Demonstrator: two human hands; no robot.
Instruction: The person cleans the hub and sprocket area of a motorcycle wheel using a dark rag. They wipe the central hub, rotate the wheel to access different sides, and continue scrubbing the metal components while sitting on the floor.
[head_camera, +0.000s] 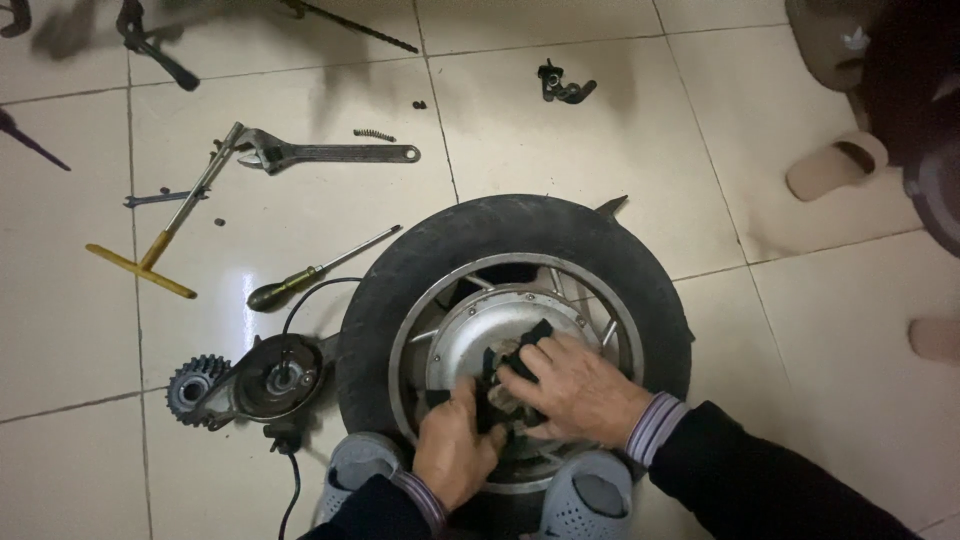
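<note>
A small wheel with a black tyre (470, 235) and a silver hub (470, 340) lies flat on the tiled floor. My left hand (455, 450) rests on the near side of the hub and grips a dark rag (535, 333). My right hand (575, 390) presses the same rag onto the hub's centre. Both hands touch the rag; the centre of the hub is hidden under them. My two grey shoes (590, 495) stand against the tyre's near edge.
A brake plate with a sprocket (245, 385) and a black cable lies left of the wheel. A screwdriver (315, 270), a yellow-handled T-wrench (165, 235), an adjustable spanner (320, 153) and small parts are scattered behind. Another person's sandalled feet (835, 165) stand at right.
</note>
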